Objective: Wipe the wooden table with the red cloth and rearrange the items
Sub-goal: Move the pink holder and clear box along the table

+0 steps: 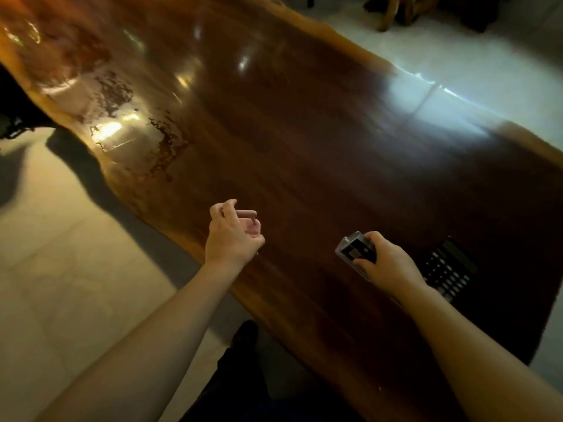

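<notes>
A long glossy wooden table (289,123) runs diagonally across the view. My left hand (230,236) hovers over its near left edge, fingers curled around a small pink object (251,223) with a tube-like part on top. My right hand (387,263) holds a small clear plastic box with dark contents (355,251) just above the tabletop. A black calculator (447,269) lies flat on the table right beside my right hand. No red cloth is in view.
Pale tiled floor (61,269) lies to the left of the table and beyond its far right edge. Dark wooden furniture legs (405,10) stand at the top right. My dark trouser leg and shoe (243,360) are below the table edge.
</notes>
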The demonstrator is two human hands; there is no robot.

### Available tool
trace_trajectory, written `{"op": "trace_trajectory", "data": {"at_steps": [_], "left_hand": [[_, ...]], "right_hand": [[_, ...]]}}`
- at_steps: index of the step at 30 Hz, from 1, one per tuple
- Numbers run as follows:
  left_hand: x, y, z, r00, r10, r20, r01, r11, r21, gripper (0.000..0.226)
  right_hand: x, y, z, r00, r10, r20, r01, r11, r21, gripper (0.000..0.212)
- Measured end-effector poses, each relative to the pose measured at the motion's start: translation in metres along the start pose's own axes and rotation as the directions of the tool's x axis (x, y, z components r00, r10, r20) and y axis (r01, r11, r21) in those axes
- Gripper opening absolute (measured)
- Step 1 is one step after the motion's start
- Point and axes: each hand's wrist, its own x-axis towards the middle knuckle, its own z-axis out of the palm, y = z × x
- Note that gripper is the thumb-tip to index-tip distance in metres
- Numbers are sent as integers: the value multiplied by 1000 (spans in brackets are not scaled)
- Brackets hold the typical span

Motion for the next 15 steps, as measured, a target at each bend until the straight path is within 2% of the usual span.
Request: {"op": "trace_trajectory", "data": {"at_steps": [10, 15], "left_hand": [[70, -77, -39, 988, -129, -86, 128, 991, -26, 94], [98, -110, -52, 981, -165, -104, 165, 986, -5, 100]], "right_hand": [[79, -138, 35, 976, -194, 100, 200, 979, -48, 53], [114, -196, 58, 950, -271, 158, 286, 955, -77, 47]]}}
